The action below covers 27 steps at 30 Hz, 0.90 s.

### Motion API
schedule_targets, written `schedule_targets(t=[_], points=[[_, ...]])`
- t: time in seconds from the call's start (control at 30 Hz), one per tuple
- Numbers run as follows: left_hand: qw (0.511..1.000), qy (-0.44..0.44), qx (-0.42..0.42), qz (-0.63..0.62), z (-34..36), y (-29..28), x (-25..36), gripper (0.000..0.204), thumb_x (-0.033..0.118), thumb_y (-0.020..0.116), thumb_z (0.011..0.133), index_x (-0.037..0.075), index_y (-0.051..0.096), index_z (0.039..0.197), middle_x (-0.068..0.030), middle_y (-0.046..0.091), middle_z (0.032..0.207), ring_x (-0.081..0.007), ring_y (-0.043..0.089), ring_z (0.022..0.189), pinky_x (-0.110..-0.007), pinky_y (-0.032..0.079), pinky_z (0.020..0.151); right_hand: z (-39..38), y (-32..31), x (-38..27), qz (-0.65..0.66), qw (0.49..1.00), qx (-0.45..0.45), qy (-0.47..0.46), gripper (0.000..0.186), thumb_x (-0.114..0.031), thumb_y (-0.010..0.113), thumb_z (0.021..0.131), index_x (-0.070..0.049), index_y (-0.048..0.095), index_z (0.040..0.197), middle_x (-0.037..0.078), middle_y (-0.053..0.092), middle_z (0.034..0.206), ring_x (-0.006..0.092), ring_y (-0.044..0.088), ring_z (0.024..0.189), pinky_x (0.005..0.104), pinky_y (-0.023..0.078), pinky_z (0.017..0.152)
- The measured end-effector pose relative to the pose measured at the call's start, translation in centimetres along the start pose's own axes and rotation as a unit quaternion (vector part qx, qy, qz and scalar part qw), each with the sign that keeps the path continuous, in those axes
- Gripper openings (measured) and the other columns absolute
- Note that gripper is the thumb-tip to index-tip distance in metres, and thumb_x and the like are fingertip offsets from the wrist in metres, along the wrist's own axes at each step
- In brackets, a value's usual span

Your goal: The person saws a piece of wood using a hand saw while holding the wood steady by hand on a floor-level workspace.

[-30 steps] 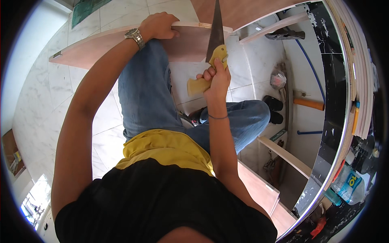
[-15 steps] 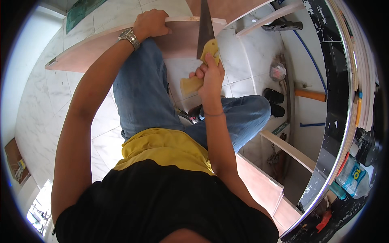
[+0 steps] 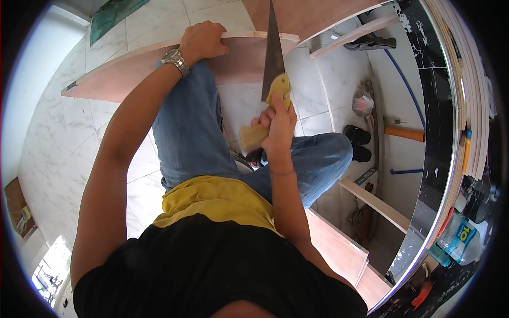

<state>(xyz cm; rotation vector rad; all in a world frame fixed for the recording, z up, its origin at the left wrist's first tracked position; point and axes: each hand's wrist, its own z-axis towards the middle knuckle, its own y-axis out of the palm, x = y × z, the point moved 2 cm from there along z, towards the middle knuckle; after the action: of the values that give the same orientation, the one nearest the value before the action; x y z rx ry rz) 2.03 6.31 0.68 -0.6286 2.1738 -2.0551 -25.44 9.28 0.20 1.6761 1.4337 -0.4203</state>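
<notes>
Right hand (image 3: 279, 123) wrapped round yellow saw handle (image 3: 253, 137); blade (image 3: 273, 66) ahead, across panel (image 3: 243, 69) edge, contact unclear. Left hand (image 3: 204, 41) grips same edge, left of blade: skipping teeth could nick it. Slack grip may let panel tip.

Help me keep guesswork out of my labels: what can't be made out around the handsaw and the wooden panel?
Head view, all:
Handsaw: tip cut off by the top edge.
Yellow handle: middle hidden by the right hand.
Wooden panel: partly hidden by the left hand and left knee.
Wristwatch: dial too small to read.
</notes>
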Motion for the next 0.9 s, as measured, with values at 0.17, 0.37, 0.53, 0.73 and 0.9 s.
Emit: schedule_targets(t=[0.17, 0.37, 0.53, 0.73, 0.9], points=[[1.0, 0.011, 0.002, 0.001, -0.3, -0.1, 0.9, 0.05, 0.04, 0.082, 0.076, 0.01, 0.078, 0.116, -0.0188, 0.077, 0.099, -0.0388, 0.074, 0.095, -0.049, 0.058, 0.084, 2.7, 1.2, 0.1, 0.006, 1.0, -0.015, -0.01, 0.018, -0.024, 0.067, 0.099, -0.011, 0.055, 0.103, -0.004, 0.035, 0.065, 0.0093, 0.035, 0.051, 0.0355, 0.05, 0.052], [1.0, -0.006, -0.004, 0.012, 0.3, 0.1, 0.7, 0.047, 0.04, 0.082, 0.076, 0.01, 0.078, 0.113, -0.0174, 0.078, 0.097, -0.0375, 0.075, 0.093, -0.048, 0.058, 0.082, 4.5, 2.2, -0.4, 0.03, 0.999, -0.013, -0.015, 0.019, -0.023, 0.067, 0.099, -0.011, 0.054, 0.105, -0.005, 0.033, 0.064, 0.0092, 0.034, 0.051, 0.035, 0.049, 0.052], [1.0, -0.009, 0.008, -0.005, 0.1, 0.4, 0.3, 0.046, 0.04, 0.081, 0.074, 0.011, 0.079, 0.11, -0.0163, 0.078, 0.095, -0.0365, 0.075, 0.092, -0.048, 0.059, 0.081, -3.0, -2.6, 0.5, -0.026, 0.999, 0.013, 0.027, 0.017, -0.023, 0.067, 0.099, -0.011, 0.056, 0.105, -0.005, 0.033, 0.063, 0.0091, 0.036, 0.051, 0.0338, 0.049, 0.052], [1.0, 0.005, 0.022, 0.0, 0.3, 0.1, 0.7, 0.042, 0.039, 0.08, 0.074, 0.011, 0.08, 0.105, -0.0156, 0.078, 0.093, -0.0361, 0.075, 0.09, -0.047, 0.06, 0.078, 3.9, 1.6, -0.6, 0.017, 0.999, -0.023, -0.029, 0.017, -0.023, 0.067, 0.099, -0.011, 0.056, 0.102, -0.005, 0.034, 0.063, 0.009, 0.036, 0.051, 0.0347, 0.049, 0.052], [1.0, -0.007, 0.01, 0.003, 0.4, 0.4, 0.6, 0.041, 0.04, 0.08, 0.074, 0.011, 0.08, 0.104, -0.0161, 0.078, 0.095, -0.0361, 0.075, 0.09, -0.048, 0.06, 0.078, 0.2, -0.7, 0.0, 0.017, 1.0, 0.003, 0.019, 0.019, -0.025, 0.068, 0.098, -0.011, 0.056, 0.103, -0.005, 0.035, 0.065, 0.0091, 0.037, 0.051, 0.0352, 0.049, 0.051]])
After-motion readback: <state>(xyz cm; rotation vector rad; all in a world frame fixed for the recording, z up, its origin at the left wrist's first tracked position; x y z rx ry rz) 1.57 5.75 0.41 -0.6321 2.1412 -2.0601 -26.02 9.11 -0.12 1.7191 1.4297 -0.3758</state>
